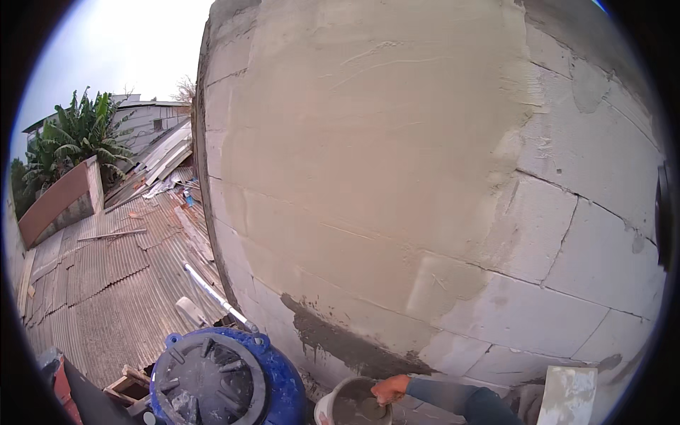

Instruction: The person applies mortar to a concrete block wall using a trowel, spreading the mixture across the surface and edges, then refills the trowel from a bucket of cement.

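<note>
My right hand [392,389] reaches from the right, in a dark blue-grey sleeve, over the rim of a pale bucket [324,409] at the lower edge. Its fingers are curled downward inside the bucket. Beneath them shows a rounded grey shape [371,409], coated like the wet grey mortar [347,409] around it; what exactly the fingers grip is unclear. My left hand is out of view. Ahead stands a block wall [538,227], its middle covered by a broad coat of grey-beige plaster [368,163]. Darker wet mortar [340,347] is smeared along its lower part.
A blue drum [283,375] with a black lid [209,382] stands left of the bucket, a white pipe [219,297] behind it. A flat mortar-stained board [568,397] rises at the lower right. Corrugated roofing [120,304] with loose debris spreads left, past the wall's edge.
</note>
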Motion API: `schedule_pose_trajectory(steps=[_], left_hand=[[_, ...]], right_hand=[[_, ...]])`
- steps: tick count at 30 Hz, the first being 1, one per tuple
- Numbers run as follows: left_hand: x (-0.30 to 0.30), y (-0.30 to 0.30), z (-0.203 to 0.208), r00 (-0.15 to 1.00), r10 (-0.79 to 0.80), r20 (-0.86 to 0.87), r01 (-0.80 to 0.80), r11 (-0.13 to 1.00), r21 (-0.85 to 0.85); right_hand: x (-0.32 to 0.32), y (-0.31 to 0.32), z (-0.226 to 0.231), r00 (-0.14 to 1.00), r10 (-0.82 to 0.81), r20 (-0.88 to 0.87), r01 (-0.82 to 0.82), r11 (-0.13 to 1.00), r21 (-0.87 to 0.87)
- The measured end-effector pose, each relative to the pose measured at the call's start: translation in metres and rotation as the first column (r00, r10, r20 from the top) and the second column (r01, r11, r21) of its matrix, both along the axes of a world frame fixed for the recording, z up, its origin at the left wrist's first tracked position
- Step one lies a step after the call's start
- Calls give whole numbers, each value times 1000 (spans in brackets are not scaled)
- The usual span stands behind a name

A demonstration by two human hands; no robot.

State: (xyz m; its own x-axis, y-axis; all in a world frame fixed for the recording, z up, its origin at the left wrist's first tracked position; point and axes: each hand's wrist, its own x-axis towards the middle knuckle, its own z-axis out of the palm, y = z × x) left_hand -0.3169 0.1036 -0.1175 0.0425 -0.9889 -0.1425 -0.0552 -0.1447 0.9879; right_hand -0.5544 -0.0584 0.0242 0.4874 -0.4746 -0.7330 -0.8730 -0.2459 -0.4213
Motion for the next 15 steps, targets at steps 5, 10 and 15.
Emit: schedule_pose_trajectory(steps=[5, 10, 15], left_hand=[[7, -5, 93, 981, -136, 138, 125, 988, 85], [30, -23, 80, 996, -74, -52, 85, 961, 261], [59, -57, 64, 969, 56, -241, -56, 998, 8]], right_hand=[[-66, 8, -75, 922, -231, 311, 70, 890, 451], [-12, 52, -18, 795, -507, 334, 307, 811, 499], [27, 29, 30, 715, -583, 385, 400, 793, 459]])
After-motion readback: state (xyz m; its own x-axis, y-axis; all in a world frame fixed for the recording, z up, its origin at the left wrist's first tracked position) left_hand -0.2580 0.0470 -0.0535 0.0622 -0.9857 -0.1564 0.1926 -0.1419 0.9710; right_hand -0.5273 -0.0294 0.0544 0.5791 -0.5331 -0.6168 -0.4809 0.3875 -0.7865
